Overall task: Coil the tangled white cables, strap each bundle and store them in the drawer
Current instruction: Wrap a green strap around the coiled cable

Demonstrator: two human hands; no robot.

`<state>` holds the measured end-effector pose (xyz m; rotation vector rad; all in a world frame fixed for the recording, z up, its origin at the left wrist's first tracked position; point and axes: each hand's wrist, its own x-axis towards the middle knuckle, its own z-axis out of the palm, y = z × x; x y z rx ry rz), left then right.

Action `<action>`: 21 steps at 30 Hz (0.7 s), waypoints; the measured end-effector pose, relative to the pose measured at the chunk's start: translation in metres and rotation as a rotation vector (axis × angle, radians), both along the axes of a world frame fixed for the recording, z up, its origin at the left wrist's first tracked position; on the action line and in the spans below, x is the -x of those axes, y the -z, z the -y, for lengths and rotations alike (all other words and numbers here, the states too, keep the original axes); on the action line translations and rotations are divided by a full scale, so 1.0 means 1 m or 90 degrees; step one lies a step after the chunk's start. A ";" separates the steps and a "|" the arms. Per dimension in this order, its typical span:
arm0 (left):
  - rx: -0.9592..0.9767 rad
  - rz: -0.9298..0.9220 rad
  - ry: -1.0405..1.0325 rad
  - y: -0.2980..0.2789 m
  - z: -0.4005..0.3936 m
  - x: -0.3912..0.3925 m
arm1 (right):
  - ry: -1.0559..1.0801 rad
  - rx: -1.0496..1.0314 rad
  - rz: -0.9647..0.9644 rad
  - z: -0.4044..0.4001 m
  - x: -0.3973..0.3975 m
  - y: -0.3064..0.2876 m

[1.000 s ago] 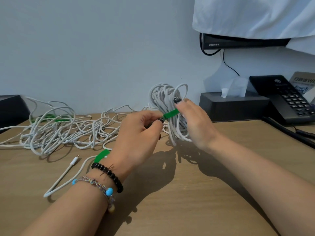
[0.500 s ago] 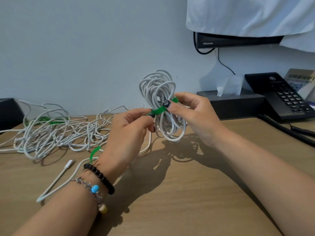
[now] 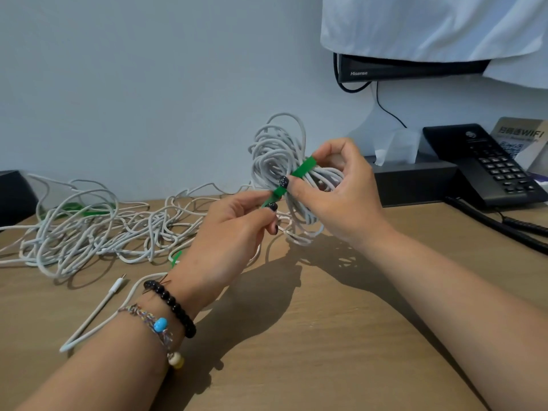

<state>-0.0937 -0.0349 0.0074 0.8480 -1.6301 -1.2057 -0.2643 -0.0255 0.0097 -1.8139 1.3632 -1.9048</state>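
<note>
Both hands are up off the wooden surface (image 3: pixel 296 336): right hand (image 3: pixel 341 197) grips the coiled bundle of white cable (image 3: pixel 281 155), left hand (image 3: pixel 234 229) pinches the green strap (image 3: pixel 296 176). I'd pull it snug around the middle before fastening, so no loops slip.

Right hand (image 3: pixel 335 200) gripping coiled cable bundle (image 3: pixel 284 161), left hand (image 3: pixel 234 229) pinching green strap (image 3: pixel 299 173), wooden desk (image 3: pixel 296 336)

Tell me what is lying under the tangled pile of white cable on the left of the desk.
Green strap pieces show through the loops of the tangled white cable, lying on the wooden desk. How many straps there are, and anything else beneath, is hidden by the cable.
</note>
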 end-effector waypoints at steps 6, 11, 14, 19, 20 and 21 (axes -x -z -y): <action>-0.041 -0.055 0.013 -0.002 -0.002 0.001 | 0.079 0.079 -0.039 0.000 0.003 -0.001; -0.060 -0.085 0.054 -0.004 -0.001 -0.001 | 0.079 0.085 -0.077 -0.001 -0.001 0.002; -0.048 -0.089 0.055 -0.002 0.001 -0.002 | 0.016 0.076 -0.071 -0.002 -0.002 0.002; -0.034 -0.111 0.055 -0.001 0.000 -0.003 | -0.068 0.083 -0.059 0.000 -0.006 0.004; -0.031 -0.126 0.058 -0.002 0.001 -0.005 | -0.068 0.079 -0.049 -0.001 -0.008 0.003; -0.035 -0.144 0.068 -0.004 0.001 -0.006 | -0.067 0.073 -0.036 -0.002 -0.010 0.003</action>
